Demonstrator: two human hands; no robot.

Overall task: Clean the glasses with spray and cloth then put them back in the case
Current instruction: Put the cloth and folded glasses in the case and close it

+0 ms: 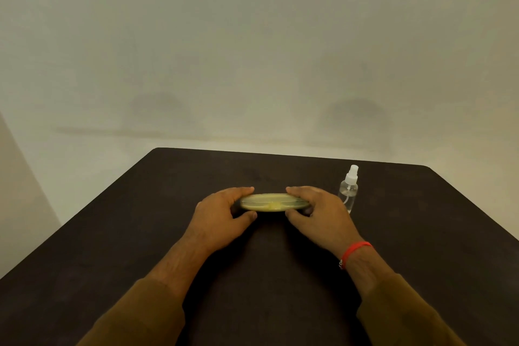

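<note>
Nearest you, your 2 forearms come in from the bottom edge in brown sleeves (146,314), angled toward each other over the dark worktop (84,261). A red band (354,252) circles your right wrist.

Further out, your left hand (222,213) and right hand (320,213) meet at the glasses case (273,202), a pale yellow-green oval lying flat on the worktop, its long side across your view. Each hand takes 1 end: the fingers (244,191) of the left curl over the far edge while its thumb presses the near edge, and the right does the same at the other end. So both sets of fingers are closed around the case. A thin dark seam runs along its length; you cannot tell whether the lid is shut tight or slightly parted, and the glasses themselves are not visible.

Just beyond your right hand stands a clear spray bottle (348,191), upright, with a white nozzle, close to the case but apart from it.

Past the worktop's far edge is a plain pale wall (252,50).
</note>
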